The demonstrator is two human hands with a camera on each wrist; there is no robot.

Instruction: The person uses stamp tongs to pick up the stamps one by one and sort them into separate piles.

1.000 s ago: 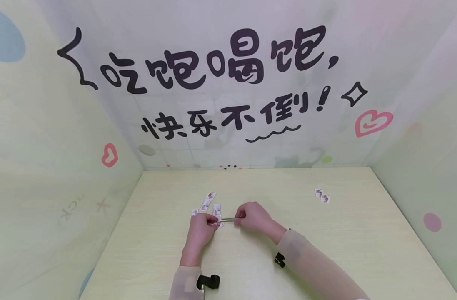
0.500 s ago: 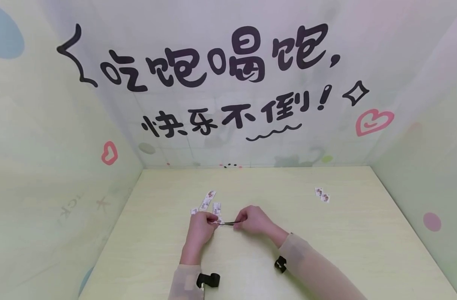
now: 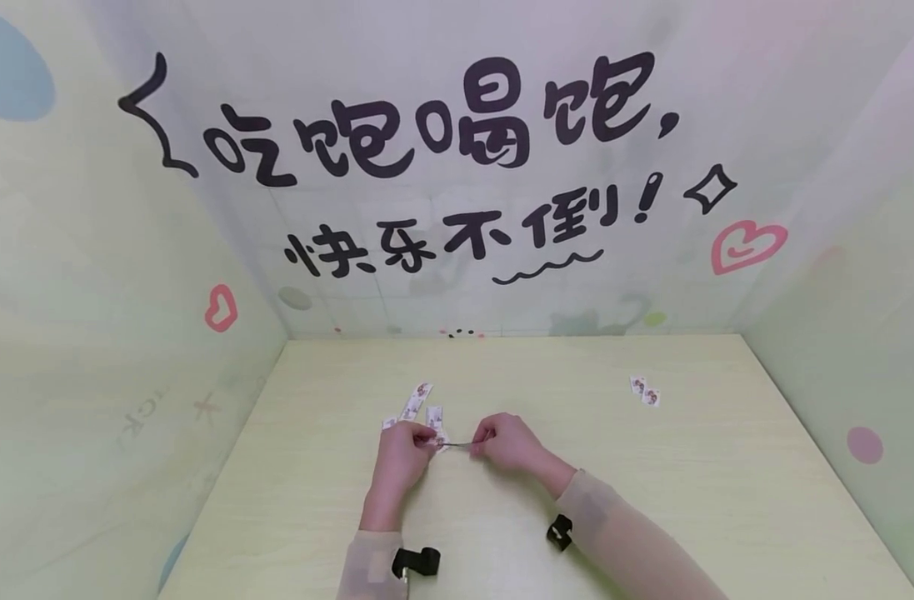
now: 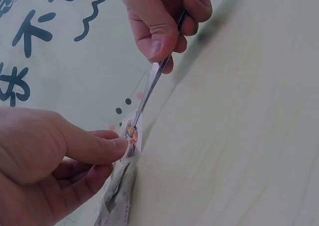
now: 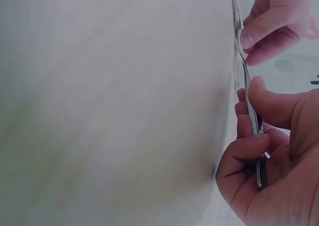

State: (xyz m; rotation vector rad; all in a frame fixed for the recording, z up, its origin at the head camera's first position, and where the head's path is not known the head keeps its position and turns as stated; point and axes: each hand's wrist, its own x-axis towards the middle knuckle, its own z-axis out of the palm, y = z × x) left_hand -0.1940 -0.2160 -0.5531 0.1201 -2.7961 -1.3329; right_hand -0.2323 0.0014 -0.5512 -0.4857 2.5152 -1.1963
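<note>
1. While the right hand (image 3: 511, 442) curls its thumb and fingers closely round a slim metal tool (image 4: 148, 91), the tool's far end points straight across at the left hand; from where I stand I can't tell scissors from tweezers.
2. Thumb against forefinger, the left hand (image 3: 400, 462) pinches a small printed slip (image 4: 136, 140), leaving no gap that I can make out.
3. That slip sits right at the left fingertips, on the side facing the right hand. The left hand is the nearer one; the right meets it only through the tool, whose tip lies over the printed face. Whether it bites the paper, I can't see.
4. To my mind the crossing is what counts: the tool's long axis runs sideways between the hands, while the strip (image 3: 435, 414) just beyond the left fingertips points away from the person. I can't say whether slip and strip are joined.
5. Beyond the left hand lie a slanted strip (image 3: 415, 402) and a partly hidden piece (image 3: 389, 424).
6. Farther out, well apart from the right hand and off to its right, a printed pair (image 3: 651, 397) rests on the pale table (image 3: 696, 467).
</note>
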